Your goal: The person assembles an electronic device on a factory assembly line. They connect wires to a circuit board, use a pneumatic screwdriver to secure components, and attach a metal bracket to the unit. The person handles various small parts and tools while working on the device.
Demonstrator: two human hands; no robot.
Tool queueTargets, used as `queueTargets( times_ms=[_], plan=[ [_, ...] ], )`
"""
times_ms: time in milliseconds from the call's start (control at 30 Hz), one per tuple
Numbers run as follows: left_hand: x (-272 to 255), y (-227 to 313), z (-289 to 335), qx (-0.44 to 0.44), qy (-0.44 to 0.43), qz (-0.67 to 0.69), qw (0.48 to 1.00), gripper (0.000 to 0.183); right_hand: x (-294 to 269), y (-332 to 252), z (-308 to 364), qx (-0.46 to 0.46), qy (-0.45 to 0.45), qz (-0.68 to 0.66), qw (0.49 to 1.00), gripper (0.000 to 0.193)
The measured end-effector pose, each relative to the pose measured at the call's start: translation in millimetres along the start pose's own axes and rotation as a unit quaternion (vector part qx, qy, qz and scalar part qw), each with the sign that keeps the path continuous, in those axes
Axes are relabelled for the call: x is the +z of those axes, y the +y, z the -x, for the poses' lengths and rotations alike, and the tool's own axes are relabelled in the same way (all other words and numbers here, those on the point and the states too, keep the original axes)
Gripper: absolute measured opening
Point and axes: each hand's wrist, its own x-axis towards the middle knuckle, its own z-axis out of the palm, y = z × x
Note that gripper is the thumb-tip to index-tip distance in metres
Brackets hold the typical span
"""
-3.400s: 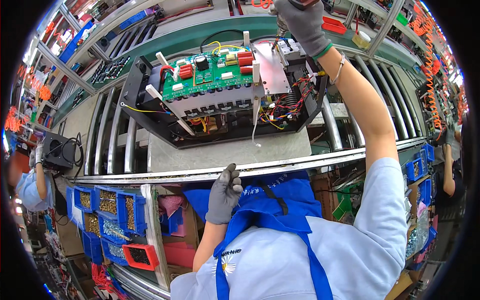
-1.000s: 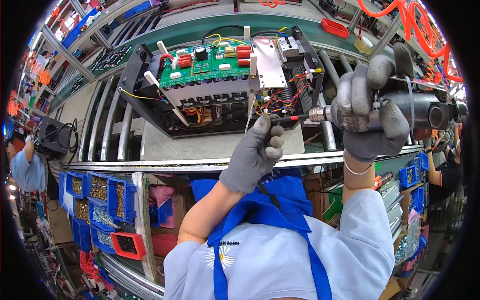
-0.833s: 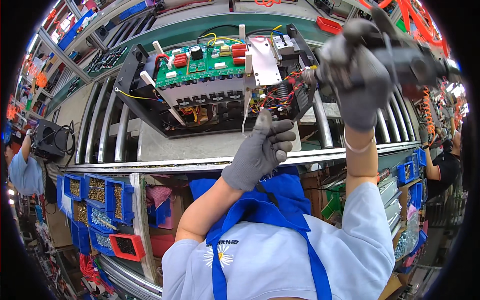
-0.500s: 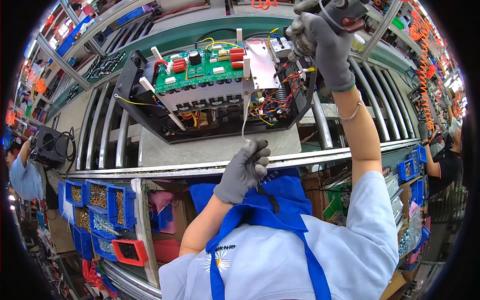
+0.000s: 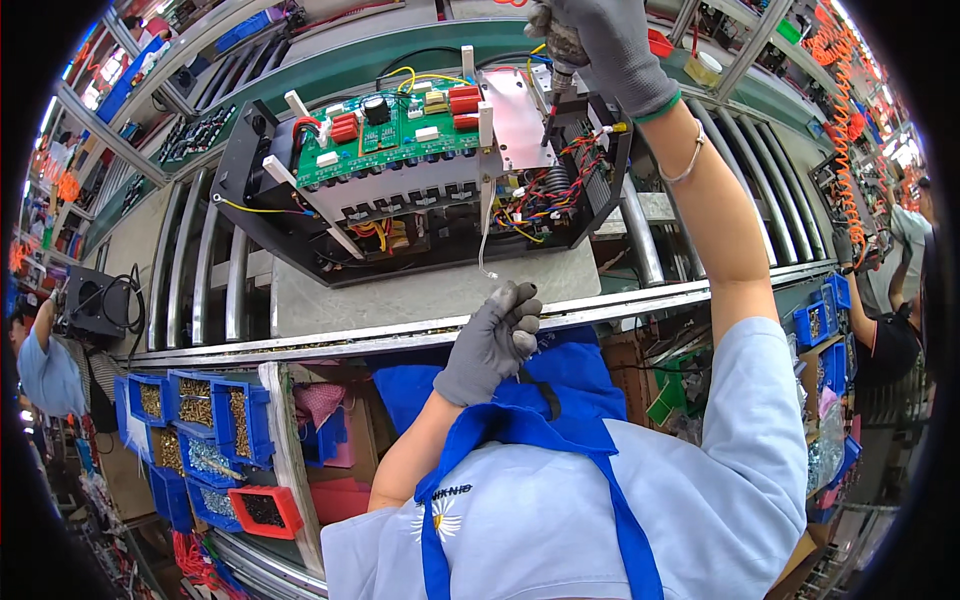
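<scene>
My right hand (image 5: 615,60), in a grey glove, grips a power screwdriver (image 5: 564,78) at the top of the view. Its body runs out of the picture. The dark bit points down, its tip at the right part of a bare metal plate (image 5: 515,115). That plate sits beside a green circuit board (image 5: 400,140) in an open black equipment case (image 5: 250,190). Below the case, my gloved left hand (image 5: 490,345) is closed with curled fingers; whatever it may hold is hidden. A thin white wire (image 5: 484,245) hangs just above its fingertips, its small connector free.
The case rests on a grey board (image 5: 330,305) over metal rollers (image 5: 205,260). Blue bins (image 5: 195,400) of screws and a red bin (image 5: 265,512) stand at the lower left. Coiled orange hoses (image 5: 848,150) hang at the right. Other people work at both sides.
My right hand has moved left and up, and the screwdriver has swung more upright over the plate. My left hand stays nearly still. The view has shifted slightly.
</scene>
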Motion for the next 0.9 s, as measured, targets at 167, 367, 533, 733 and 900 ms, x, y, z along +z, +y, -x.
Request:
queueTargets(
  times_ms=[167,367,533,733,900],
  plan=[
    [1,2,14,0.025,-0.006,-0.048,0.999,0.032,-1,-5,1,-0.035,0.006,-0.01,0.999,0.011],
    [-8,12,22,0.051,-0.035,-0.115,0.991,0.04,-37,-53,52,-0.141,0.119,-0.013,0.983,0.039],
    [8,-18,-3,-0.003,-0.126,-0.229,0.965,0.059,-91,-64,146,-0.24,0.211,-0.138,0.937,0.055],
    [11,-83,-38,-0.024,-0.222,-0.18,0.958,0.069,-67,51,279,-0.029,0.31,-0.101,0.945,0.051],
    [-42,-75,-44,0.056,-0.142,-0.067,0.986,0.052,-37,108,314,0.145,0.265,-0.213,0.929,0.061]
  ],
)
